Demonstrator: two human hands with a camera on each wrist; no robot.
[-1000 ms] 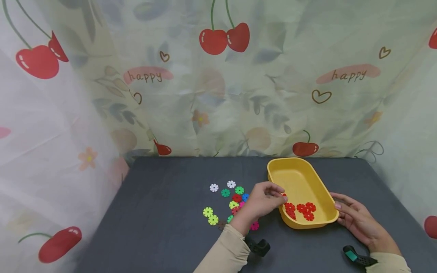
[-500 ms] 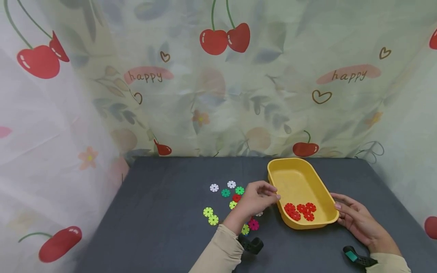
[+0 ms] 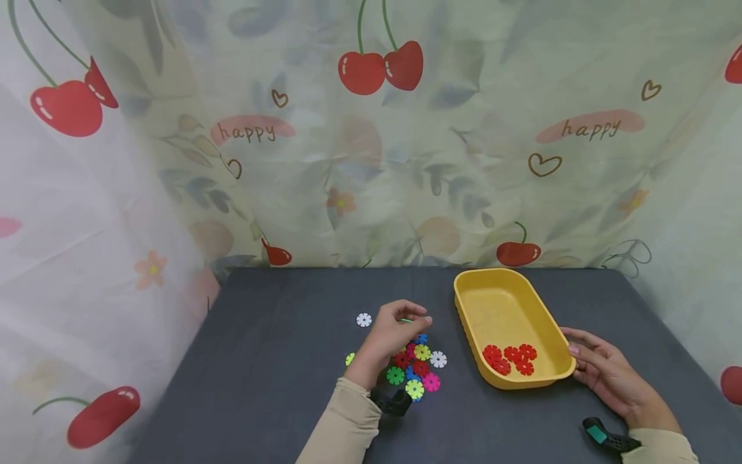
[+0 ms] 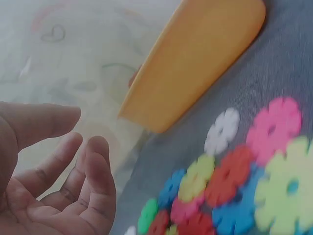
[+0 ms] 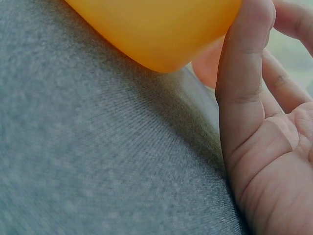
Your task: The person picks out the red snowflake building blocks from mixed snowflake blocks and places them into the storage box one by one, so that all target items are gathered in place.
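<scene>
Hovering over a pile of colourful notched plastic discs, such as a yellow-green disc (image 3: 422, 352), my left hand (image 3: 385, 332) has loosely bent fingers. In the left wrist view, a gap separates the thumb (image 4: 44, 122) from the fingertips, with nothing between them. A green disc lies partly behind this hand in the head view. My right hand (image 3: 608, 374) holds the near right corner of a yellow plastic tray (image 3: 507, 309), thumb at the rim. Several red discs (image 3: 524, 367) lie at the tray's near end. The right wrist view shows the thumb against the yellow tray (image 5: 171, 29).
A white disc (image 3: 363, 319) lies apart at the pile's far left, and a yellow-green one (image 3: 350, 359) is half hidden by the left wrist. Dark grey cloth (image 3: 261, 361) covers the table. A printed curtain (image 3: 406, 161) stands behind it.
My left hand has moved left from over the tray to above the pile. A red disc near its fingertips has dropped into the tray with the others. The right hand has not moved.
</scene>
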